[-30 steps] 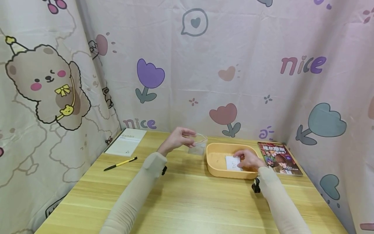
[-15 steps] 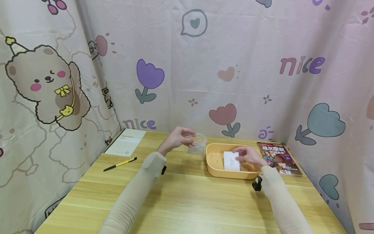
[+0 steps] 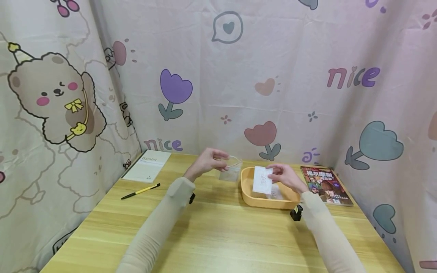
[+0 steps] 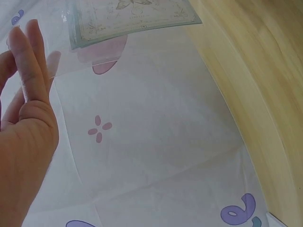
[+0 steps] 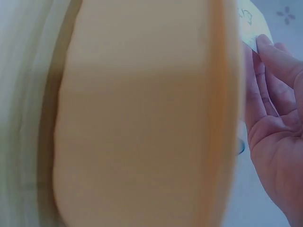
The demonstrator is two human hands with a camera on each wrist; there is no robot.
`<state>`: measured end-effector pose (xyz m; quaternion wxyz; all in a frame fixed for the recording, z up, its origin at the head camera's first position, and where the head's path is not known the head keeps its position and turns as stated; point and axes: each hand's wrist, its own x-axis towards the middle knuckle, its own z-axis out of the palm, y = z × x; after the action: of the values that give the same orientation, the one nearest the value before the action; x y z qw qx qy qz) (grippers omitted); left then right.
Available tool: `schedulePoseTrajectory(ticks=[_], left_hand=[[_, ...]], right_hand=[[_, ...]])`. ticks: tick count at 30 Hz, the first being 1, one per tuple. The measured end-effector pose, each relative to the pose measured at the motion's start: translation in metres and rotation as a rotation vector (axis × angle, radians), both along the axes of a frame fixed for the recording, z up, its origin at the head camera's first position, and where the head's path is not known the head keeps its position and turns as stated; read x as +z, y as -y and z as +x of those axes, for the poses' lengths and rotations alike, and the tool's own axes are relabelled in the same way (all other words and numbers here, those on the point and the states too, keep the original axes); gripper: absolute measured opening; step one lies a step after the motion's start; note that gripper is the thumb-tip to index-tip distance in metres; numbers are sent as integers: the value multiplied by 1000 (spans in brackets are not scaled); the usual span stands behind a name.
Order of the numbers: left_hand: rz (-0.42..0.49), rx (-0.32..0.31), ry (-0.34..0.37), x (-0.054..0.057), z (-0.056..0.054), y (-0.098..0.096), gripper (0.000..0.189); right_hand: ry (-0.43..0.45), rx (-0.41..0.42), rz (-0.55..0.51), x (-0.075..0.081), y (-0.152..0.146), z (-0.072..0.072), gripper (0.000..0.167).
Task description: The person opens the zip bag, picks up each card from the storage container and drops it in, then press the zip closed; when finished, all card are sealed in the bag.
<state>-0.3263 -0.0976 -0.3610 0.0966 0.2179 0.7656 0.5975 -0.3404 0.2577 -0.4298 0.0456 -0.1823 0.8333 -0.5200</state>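
My left hand (image 3: 209, 163) holds a clear plastic bag (image 3: 229, 174) by its top edge, the mouth spread apart. In the left wrist view a pale card with a butterfly print (image 4: 135, 21) shows at the bag's lower part. My right hand (image 3: 286, 176) pinches a white card (image 3: 262, 181) with faint handwriting between thumb and fingers. That card is raised over the yellow bin (image 3: 269, 204), to the right of the bag. Inside the bin lies another whitish piece with similar marks (image 3: 275, 192). The bin's wall fills much of the right wrist view.
A comic-style magazine (image 3: 327, 185) lies right of the bin. At the left back is a white notebook (image 3: 147, 167), with a yellow and black pen (image 3: 140, 191) in front of it. A printed curtain (image 3: 218, 83) hangs behind the wooden table (image 3: 218, 235).
My right hand has lifted the white card out of the bin and moved it up and left toward the bag, uncovering another piece inside. The left hand and bag stay put.
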Motion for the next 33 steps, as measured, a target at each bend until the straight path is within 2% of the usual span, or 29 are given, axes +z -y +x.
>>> schedulePoseTrajectory(ticks=[11, 20, 33], left_hand=[[14, -1, 18, 0, 2, -1, 40], [34, -10, 20, 1, 2, -1, 41], [36, -13, 16, 1, 1, -1, 40]], right_hand=[[-94, -2, -69, 17, 18, 3, 44], [-159, -4, -106, 26, 27, 5, 40], [-257, -18, -285, 42, 41, 9, 43]])
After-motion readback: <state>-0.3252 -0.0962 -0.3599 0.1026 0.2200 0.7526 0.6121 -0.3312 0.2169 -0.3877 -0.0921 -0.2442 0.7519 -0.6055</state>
